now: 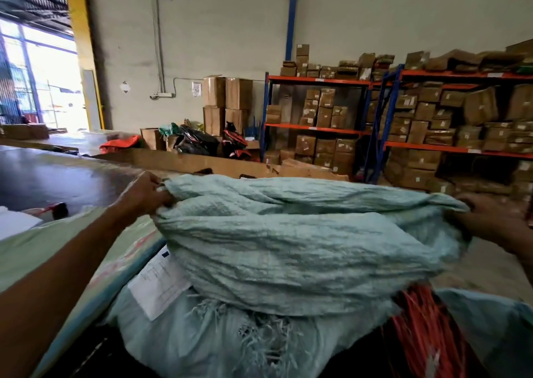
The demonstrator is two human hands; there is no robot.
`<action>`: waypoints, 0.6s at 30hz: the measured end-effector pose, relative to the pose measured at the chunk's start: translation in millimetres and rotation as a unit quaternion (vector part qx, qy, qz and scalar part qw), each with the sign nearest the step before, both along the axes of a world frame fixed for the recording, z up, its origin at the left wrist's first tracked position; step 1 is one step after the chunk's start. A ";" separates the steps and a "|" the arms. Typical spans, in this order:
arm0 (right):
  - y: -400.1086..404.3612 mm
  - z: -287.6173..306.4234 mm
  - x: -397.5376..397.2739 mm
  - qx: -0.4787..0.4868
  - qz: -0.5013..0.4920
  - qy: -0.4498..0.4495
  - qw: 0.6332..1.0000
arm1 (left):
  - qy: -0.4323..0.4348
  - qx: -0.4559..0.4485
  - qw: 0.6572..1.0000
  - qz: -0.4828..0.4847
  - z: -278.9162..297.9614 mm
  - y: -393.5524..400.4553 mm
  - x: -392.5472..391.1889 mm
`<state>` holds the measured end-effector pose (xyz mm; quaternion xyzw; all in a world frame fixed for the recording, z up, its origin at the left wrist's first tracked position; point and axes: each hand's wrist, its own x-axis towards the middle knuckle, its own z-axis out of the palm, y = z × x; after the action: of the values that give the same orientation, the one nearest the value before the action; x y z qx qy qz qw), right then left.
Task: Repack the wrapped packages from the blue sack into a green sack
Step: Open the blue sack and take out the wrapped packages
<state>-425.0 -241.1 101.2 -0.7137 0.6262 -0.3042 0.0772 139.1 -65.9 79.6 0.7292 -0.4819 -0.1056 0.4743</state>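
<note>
A crumpled pale blue-green woven sack (302,239) is stretched out in front of me at chest height. My left hand (144,194) grips its bunched left end and my right hand (490,219) grips its right end. Below it lies a fuller pale blue sack (202,334) with a frayed edge and a white paper label (158,282). A flat pale green sack (37,250) lies under my left arm on the left. Orange and red material (424,328) shows at the lower right, under the held sack. No wrapped package can be made out.
A dark table top (57,175) stretches away on the left, edged by a long cardboard sheet (178,161). Blue and orange shelving (403,118) full of brown cartons fills the right. Stacked cartons and dark bags (202,141) sit by the back wall. A bright doorway is at far left.
</note>
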 end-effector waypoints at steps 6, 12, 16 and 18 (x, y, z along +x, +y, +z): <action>11.4 -19.4 17.2 -0.030 -0.083 -0.014 0.996 | 0.099 0.009 0.989 0.112 -20.0 5.4 -11.2; 43.8 0.7 67.9 0.236 0.102 -0.400 0.880 | 0.436 0.033 0.881 -0.178 14.0 4.6 -63.8; 41.9 3.6 5.8 0.116 0.026 -0.496 0.860 | 0.479 0.004 0.872 -0.102 10.2 34.8 -17.2; 46.7 -0.1 -16.9 0.073 0.006 -0.527 0.847 | 0.493 -0.021 0.866 -0.083 2.9 43.4 2.0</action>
<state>-441.8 -194.4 101.1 -0.4427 0.5073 -0.5874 0.4490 141.1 -22.5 82.5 0.5292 -0.2458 -0.4805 0.6547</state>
